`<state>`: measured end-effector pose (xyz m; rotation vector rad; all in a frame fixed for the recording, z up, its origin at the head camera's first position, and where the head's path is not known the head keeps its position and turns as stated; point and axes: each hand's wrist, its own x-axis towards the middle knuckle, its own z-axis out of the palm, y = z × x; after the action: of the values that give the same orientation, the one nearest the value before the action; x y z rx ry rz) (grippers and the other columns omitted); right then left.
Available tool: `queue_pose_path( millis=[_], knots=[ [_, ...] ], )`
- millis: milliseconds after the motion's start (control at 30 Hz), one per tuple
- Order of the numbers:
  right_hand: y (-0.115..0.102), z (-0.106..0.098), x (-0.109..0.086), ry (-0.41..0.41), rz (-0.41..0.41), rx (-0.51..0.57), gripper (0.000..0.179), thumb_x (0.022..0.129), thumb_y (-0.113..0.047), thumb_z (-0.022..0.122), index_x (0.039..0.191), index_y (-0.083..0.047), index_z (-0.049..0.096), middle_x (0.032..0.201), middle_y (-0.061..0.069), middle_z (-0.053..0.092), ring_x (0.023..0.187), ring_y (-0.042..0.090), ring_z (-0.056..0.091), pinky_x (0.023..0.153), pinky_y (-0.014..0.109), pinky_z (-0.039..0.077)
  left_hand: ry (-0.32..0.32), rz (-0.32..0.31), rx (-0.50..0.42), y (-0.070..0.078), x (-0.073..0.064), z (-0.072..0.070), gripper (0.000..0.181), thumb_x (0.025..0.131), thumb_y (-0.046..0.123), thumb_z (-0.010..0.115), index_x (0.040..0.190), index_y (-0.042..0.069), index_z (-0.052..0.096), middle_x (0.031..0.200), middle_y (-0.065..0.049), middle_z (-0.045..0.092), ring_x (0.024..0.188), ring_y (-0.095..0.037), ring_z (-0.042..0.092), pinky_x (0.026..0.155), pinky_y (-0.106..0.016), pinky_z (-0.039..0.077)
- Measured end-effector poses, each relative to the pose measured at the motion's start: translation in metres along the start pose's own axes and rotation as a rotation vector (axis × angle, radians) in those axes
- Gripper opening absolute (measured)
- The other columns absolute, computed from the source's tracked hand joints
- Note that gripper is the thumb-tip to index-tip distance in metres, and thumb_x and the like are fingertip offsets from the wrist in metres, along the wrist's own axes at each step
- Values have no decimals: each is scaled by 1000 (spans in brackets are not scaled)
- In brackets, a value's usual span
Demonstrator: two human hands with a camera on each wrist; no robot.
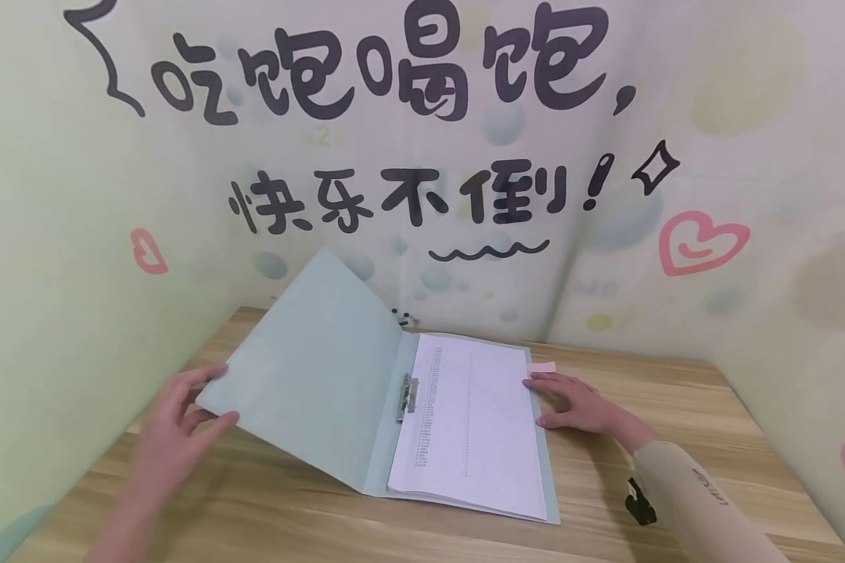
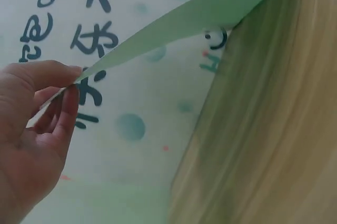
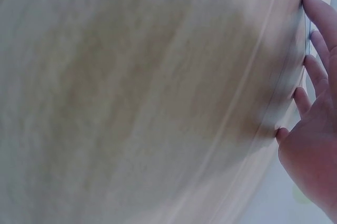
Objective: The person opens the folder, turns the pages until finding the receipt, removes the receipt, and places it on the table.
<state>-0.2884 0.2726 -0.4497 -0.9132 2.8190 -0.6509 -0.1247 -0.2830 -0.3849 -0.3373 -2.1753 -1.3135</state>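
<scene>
A light blue clip folder [image 1: 303,367] lies on the wooden table with its front cover raised at a slant. The left hand [image 1: 183,422] pinches the cover's outer edge between thumb and fingers; in the left wrist view the cover [image 2: 184,23] bends away from that grip. Printed white sheets [image 1: 493,438] lie in the folder beside a metal clip [image 1: 407,397] near the spine. Along the folder's right edge, the right hand [image 1: 577,403] rests with its fingers extended, fingertips touching the edge. A pink tab [image 1: 544,367] sticks out just above those fingers.
The wooden table [image 1: 282,520] stretches out on all sides of the folder. A wall [image 1: 605,305] with black lettering and pink hearts stands right behind it, and side walls rise at left and right. A small black object [image 1: 639,504] is beside the right sleeve [image 1: 697,485].
</scene>
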Motion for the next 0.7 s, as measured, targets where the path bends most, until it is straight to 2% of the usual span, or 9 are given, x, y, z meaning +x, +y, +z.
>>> queue_pose_path(
  millis=[33, 100, 267, 300, 400, 500, 700],
  knots=[
    [0, 0, 0, 1, 0, 0, 70, 86, -43, 73, 144, -11, 50, 154, 21, 42, 141, 50, 34, 106, 74, 24, -3, -14, 59, -4, -1, -3, 62, 72, -23, 70, 129, -11, 49, 128, 15, 46, 108, 7, 50, 78, -5, 47],
    [1, 1, 0, 2, -2, -2, 70, 86, -44, 73, 144, -11, 50, 153, 21, 42, 140, 50, 34, 106, 74, 24, -28, -59, 155, -13, -4, -9, 60, 73, -15, 75, 128, -9, 52, 126, 10, 46, 101, 10, 47, 76, -4, 46],
    [1, 2, 1, 3, -9, -6, 70, 86, -43, 73, 144, -11, 50, 153, 21, 43, 139, 50, 36, 105, 73, 25, -130, -185, 308, -33, -9, -23, 60, 74, 2, 82, 128, -5, 56, 116, -17, 51, 89, 16, 42, 70, -8, 46],
    [1, 1, 1, 2, -10, -6, 70, 86, -44, 73, 144, -11, 50, 153, 21, 42, 139, 50, 35, 105, 73, 25, -157, -208, 330, -37, -11, -25, 61, 74, 4, 83, 128, -4, 57, 114, -19, 52, 87, 15, 42, 68, -11, 47],
    [1, 1, 1, -1, -9, 2, 70, 86, -43, 73, 144, -11, 50, 153, 21, 42, 140, 50, 35, 106, 73, 25, -239, -261, 379, -48, -13, -28, 65, 73, 8, 84, 130, -4, 56, 106, -19, 54, 81, 7, 43, 65, -17, 46],
    [1, 1, 1, -4, -7, 5, 70, 86, -43, 73, 144, -12, 50, 153, 20, 42, 140, 50, 35, 106, 73, 24, -308, -282, 406, -57, -13, -29, 68, 72, 10, 85, 131, -4, 55, 100, -16, 55, 78, -2, 44, 63, -19, 43],
    [3, 2, 1, 8, -16, -2, 68, 86, -43, 73, 143, -13, 51, 153, 20, 43, 139, 50, 36, 105, 73, 25, -383, -270, 433, -72, -13, -29, 72, 71, 14, 86, 132, -6, 54, 90, -9, 56, 75, -3, 43, 64, -21, 40]
  ],
)
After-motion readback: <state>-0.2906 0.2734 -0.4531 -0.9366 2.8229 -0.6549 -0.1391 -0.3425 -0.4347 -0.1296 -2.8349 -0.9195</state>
